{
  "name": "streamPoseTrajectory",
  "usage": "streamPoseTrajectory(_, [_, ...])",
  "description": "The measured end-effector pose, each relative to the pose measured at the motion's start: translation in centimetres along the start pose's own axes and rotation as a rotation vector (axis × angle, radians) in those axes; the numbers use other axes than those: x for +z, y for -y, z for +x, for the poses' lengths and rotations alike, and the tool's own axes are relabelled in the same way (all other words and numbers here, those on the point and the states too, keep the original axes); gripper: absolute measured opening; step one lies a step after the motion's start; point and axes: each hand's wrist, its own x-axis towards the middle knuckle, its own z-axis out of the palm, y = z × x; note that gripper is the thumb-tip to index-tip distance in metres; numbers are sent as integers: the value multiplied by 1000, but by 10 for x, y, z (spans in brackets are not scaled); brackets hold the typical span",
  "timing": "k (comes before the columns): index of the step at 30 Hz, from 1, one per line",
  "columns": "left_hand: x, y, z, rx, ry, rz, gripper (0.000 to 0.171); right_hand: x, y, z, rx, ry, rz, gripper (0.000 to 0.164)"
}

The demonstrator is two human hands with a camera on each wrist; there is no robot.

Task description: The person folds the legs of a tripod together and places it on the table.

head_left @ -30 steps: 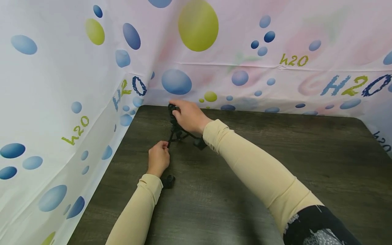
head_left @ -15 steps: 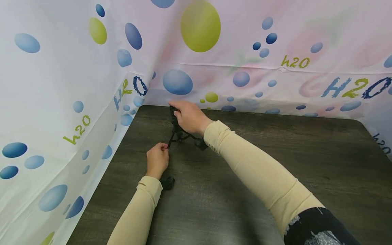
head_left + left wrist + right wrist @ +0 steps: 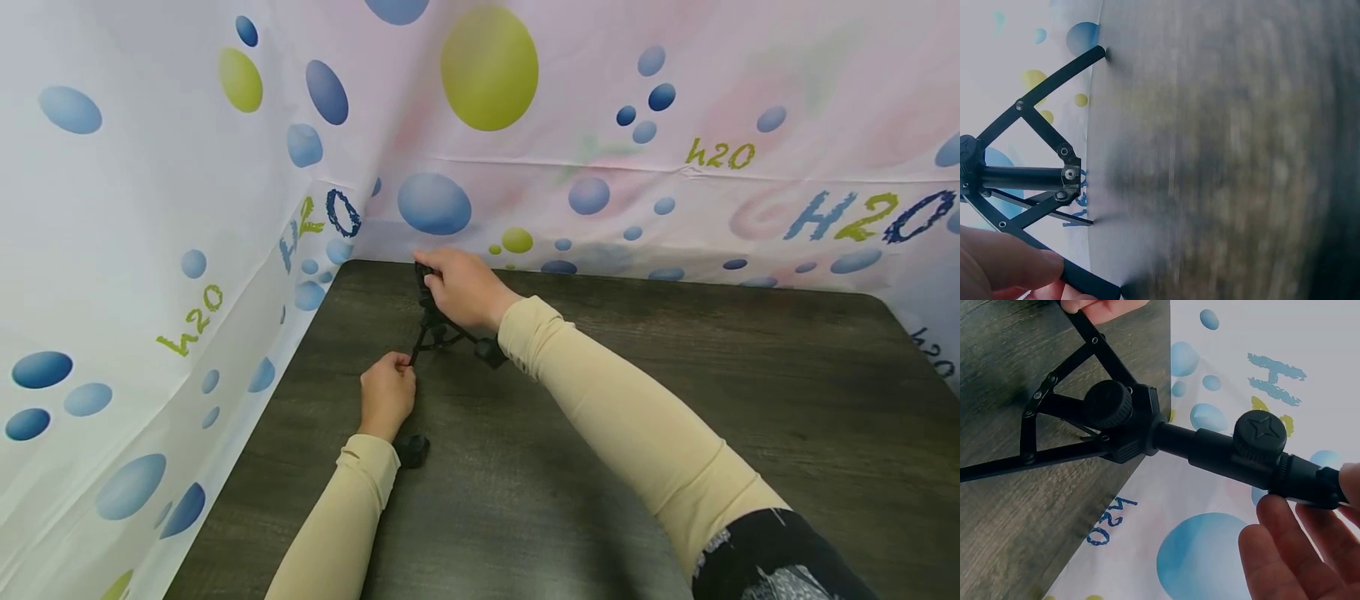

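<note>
Head view: left hand pinches tripod leg; right hand grips its top. Best: top steady, leg worked gently.

A bubble-printed H2O curtain is hanging behind this dark wood-grain tabletop and running down its left side.
</note>
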Motion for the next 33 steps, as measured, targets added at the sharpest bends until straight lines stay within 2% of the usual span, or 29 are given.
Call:
streamPoseTrajectory(10, [2, 0, 2, 42, -7, 36, 18, -1, 2, 1, 3, 6, -48, 46])
streamPoseTrajectory(19, [1, -2, 3, 39, 21, 68, 19, 0, 2, 0, -16, -2, -75, 46])
streamPoseTrajectory(25, [3, -2, 3, 26, 11, 59, 17, -1, 2, -2, -20, -3, -74, 46])
streamPoseTrajectory(33, [4, -1, 2, 53, -6, 68, 16, 0, 1, -3, -43, -13, -134, 46])
